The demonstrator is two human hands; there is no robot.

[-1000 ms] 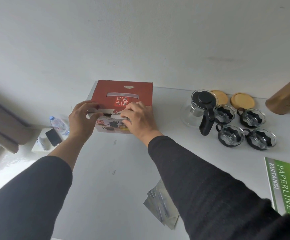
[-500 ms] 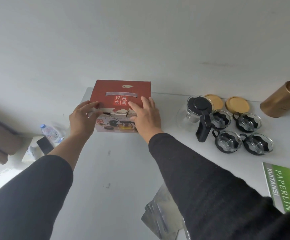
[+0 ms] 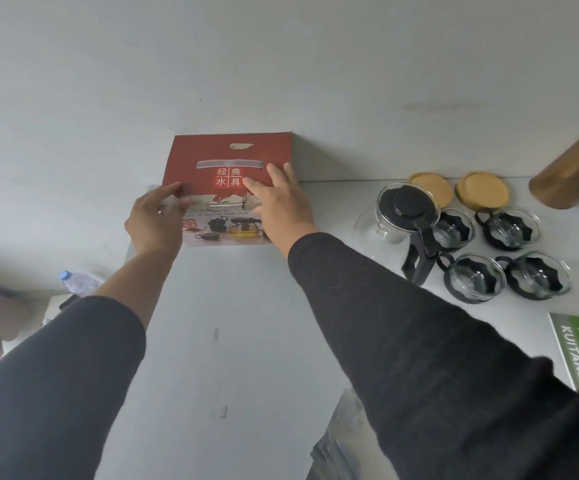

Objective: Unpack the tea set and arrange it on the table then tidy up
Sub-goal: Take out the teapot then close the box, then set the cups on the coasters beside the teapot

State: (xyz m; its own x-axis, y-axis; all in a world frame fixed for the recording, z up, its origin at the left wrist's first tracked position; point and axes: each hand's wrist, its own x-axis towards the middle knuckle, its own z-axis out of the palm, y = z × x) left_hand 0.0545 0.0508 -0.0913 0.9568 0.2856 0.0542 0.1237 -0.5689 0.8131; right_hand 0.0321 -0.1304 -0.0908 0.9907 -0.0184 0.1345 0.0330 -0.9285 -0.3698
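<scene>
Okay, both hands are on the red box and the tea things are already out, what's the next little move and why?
Probably press the front flaps down flat to finish closing the red box. The left hand and right hand rest open on its front top edge, where torn flaps show. The teapot and four glass cups already stand on the table, so tidying seems to be what's left.

Left hand [image 3: 155, 221] and right hand [image 3: 281, 202] extended forward, fingers flat
</scene>
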